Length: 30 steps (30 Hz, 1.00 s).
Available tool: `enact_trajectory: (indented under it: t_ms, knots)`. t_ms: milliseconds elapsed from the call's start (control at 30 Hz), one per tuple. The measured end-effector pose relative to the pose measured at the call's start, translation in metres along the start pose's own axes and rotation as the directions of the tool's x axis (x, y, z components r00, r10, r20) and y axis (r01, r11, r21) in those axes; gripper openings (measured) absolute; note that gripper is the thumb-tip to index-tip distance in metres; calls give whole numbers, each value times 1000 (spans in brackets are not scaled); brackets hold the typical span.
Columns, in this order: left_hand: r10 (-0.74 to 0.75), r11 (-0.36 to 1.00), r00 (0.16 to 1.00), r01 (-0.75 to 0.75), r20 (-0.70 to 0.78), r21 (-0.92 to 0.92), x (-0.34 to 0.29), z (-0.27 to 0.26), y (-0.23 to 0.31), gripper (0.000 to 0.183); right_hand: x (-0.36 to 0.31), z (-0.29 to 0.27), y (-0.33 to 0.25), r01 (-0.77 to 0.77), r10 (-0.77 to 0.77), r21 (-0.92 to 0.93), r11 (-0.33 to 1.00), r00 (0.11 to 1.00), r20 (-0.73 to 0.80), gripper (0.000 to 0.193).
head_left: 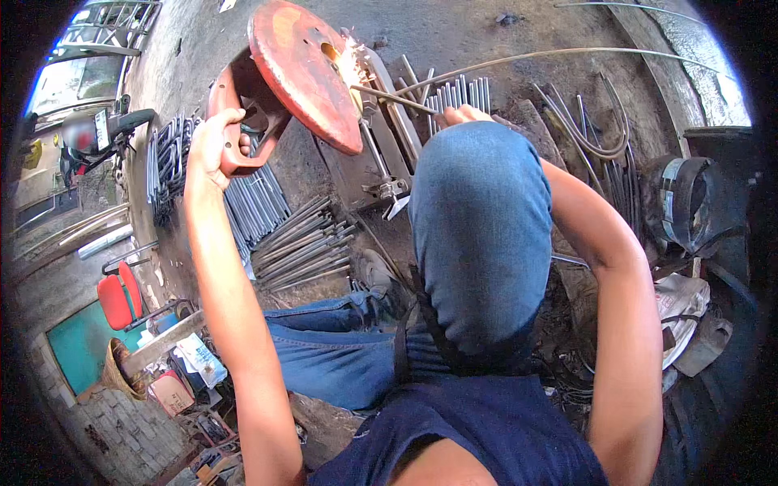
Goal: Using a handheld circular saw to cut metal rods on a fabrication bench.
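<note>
Navy shirt [486,429] is nearest; raised knee [486,235] half-hides right fingers [464,115], grip unclear; left fingers [245,144] hold saw handle [237,165] near piled rods [304,245].

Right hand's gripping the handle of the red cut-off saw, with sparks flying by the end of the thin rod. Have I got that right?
Not quite: the head view shows the left hand, not the right hand, gripping the handle of the red cut-off saw. Sparks are indeed flying by the end of the thin rod.

A red chair [114,303] stands near what may be a basket [120,374].
</note>
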State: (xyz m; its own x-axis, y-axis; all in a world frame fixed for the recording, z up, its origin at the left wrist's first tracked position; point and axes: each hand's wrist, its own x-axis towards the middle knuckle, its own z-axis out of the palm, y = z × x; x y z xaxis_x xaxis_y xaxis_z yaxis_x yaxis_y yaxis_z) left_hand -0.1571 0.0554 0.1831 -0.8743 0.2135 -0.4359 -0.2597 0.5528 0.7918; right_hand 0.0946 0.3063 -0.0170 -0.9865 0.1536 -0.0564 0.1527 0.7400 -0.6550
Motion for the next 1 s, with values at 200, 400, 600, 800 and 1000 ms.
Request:
enact_trajectory:
  t_ms: [200,400,600,800,1000]
  knots:
    - [13,1000,1000,-13,5,-10,-4,2,1,28,-5,4,-7,66,-67,-106,992,998,-7,32]
    - [25,1000,1000,-25,3,5,-6,4,4,27,-3,3,-10,22,-19,-93,995,999,34,32]
    - [7,1000,1000,-7,1,-7,-5,3,3,26,-1,5,-9,-11,15,-55,998,998,66,32]
    - [-29,1000,1000,29,-1,3,-3,2,4,25,2,5,-6,-53,54,-12,999,994,98,33]
    - [-26,999,1000,26,-13,26,-6,3,5,25,7,3,-3,-93,92,6,996,986,139,33]
